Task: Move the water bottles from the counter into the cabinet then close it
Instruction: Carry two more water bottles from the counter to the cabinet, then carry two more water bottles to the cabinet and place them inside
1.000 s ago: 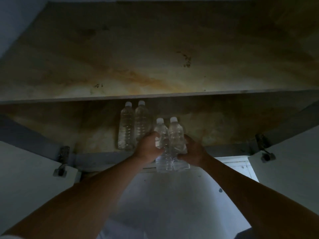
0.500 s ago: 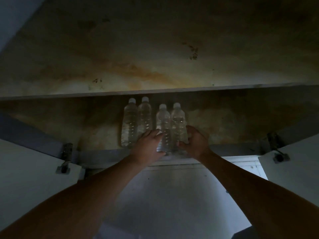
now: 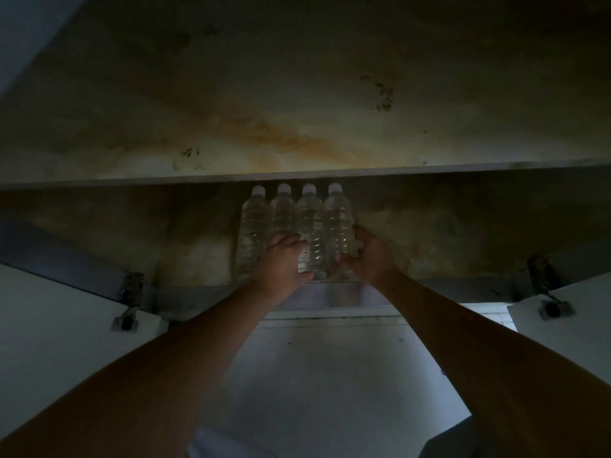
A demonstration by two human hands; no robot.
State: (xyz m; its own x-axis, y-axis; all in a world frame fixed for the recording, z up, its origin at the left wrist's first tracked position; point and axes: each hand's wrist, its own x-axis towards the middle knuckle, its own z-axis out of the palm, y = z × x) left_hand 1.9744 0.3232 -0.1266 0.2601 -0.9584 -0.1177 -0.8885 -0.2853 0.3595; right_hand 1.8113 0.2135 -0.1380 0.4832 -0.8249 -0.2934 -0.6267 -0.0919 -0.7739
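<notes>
a dim cabinet [image 3: 99, 226] is seen open from the front, its stained back wall [image 3: 297, 104] streaked with an orange-brown mark. a shelf [image 3: 429, 169] is seen edge-on across the full width, with the lower compartment beneath it. two white doors are swung open, the left door [image 3: 49, 332] at the lower left and the right door [image 3: 568, 328] at the lower right, each carried on a metal hinge; the left hinge [image 3: 127, 305] and the right hinge [image 3: 549, 292] are both visible. two bare forearms are extended from the bottom corners toward the middle of the lower compartment. four water bottles [image 3: 294, 226] are stood upright in a row on the floor of that compartment, side by side and touching or nearly so, white caps up, just under the shelf edge. the third bottle [image 3: 310, 226] from the left is gripped low on its body by the left hand [image 3: 281, 262], fingers curled round its near side; the same hand also lies across the front of the second bottle [image 3: 282, 213]. the fourth bottle [image 3: 338, 223] is gripped low by the right hand [image 3: 370, 256], fingers wrapped round its right side. the first bottle [image 3: 251, 233] is stood untouched at the left end of the row. whether the bases of the two held bottles rest fully on the cabinet floor cannot be told, since the hands cover them.
</notes>
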